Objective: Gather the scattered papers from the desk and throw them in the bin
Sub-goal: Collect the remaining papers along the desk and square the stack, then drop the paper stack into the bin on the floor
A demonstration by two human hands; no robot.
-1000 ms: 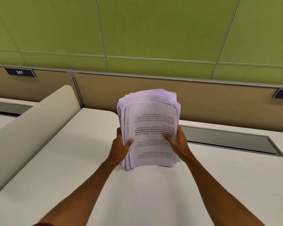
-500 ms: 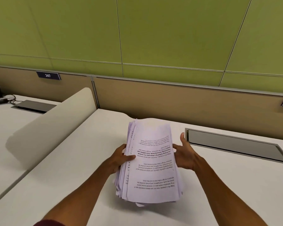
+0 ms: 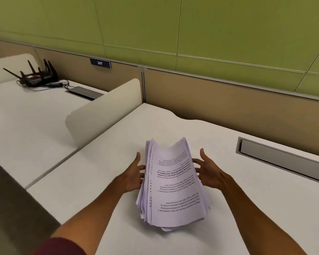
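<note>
A thick stack of printed white papers slopes over the white desk, far end raised and bowed, near end low by the desktop. My left hand cups the stack's left side, fingers tucked under it and thumb up. My right hand presses against the right edge with spread fingers, some of them under the sheets. No bin is in view.
A rounded cream divider stands at the desk's left edge, with a neighbouring desk beyond it. That desk holds a black router and cables. A grey cable slot lies at the right. A tan partition with a "247" label backs both desks.
The stack went from upright on its edge to leaning back and lower between my hands. My fingers have spread wider. The view has swung left, bringing the router into sight.
</note>
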